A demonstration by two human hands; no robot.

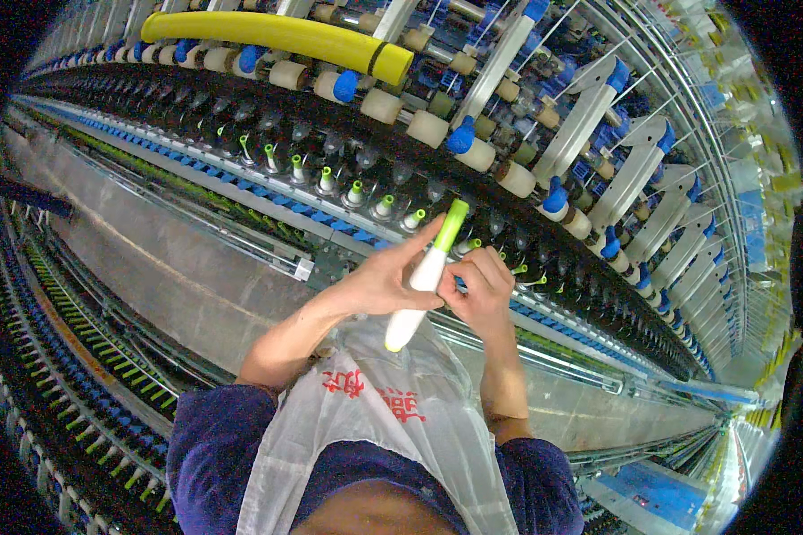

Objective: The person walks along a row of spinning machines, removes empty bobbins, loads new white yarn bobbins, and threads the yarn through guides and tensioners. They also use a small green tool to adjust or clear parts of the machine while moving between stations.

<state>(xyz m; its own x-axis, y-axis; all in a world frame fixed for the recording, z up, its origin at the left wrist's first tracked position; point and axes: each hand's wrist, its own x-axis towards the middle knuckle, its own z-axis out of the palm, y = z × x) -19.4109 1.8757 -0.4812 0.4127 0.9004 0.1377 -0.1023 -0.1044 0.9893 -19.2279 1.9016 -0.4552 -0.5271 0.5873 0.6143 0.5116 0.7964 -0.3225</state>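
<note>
My left hand (385,278) is closed around a yarn bobbin (430,269), white thread wound on a bright green tube. The bobbin tilts, its bare green end up and to the right, its yellowish tip toward my apron. Close against its right side, my right hand (485,287) has its fingers curled into a pinch; any thread between them is too fine to make out. Just beyond both hands runs a row of spindles carrying similar green-topped bobbins (356,191) on the spinning frame.
Above the spindles are white rollers (381,105), grey arms with blue caps (461,136) and a long yellow tube (268,32). A metal rail (232,241) borders the grey floor (152,209). At the lower left stands another machine with rows of green tubes (116,379).
</note>
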